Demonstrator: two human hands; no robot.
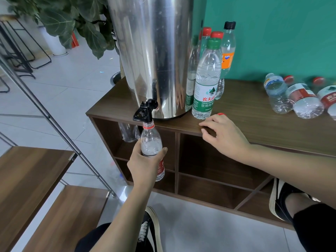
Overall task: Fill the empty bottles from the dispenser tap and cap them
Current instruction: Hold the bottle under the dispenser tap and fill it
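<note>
Shoes show nearest, two of them, black with pale soles: one [149,231] low in the middle on the floor, the other [280,199] at the right by the open cubbies. Above them the left hand [145,164] has its fingers [138,142] and thumb curled round a clear bottle with a red label [151,144], held upright just in front of the bench's front edge, its open neck right under the black tap [144,110]. The right hand [223,135] rests on the front edge of the bench [254,110], fingers loosely bent; a red cap [221,114] peeks out just behind its knuckles, and whether the hand holds it cannot be told. The tap juts from the foot of one tall steel dispenser [151,51] standing at the bench's left end. Just right of it stands a huddle of capped bottles: one green-capped [207,84] in front, one black-capped with an orange label [227,51], and red caps behind, their count unclear. Toward the right end, three bottles [294,95] lie on their sides.
</note>
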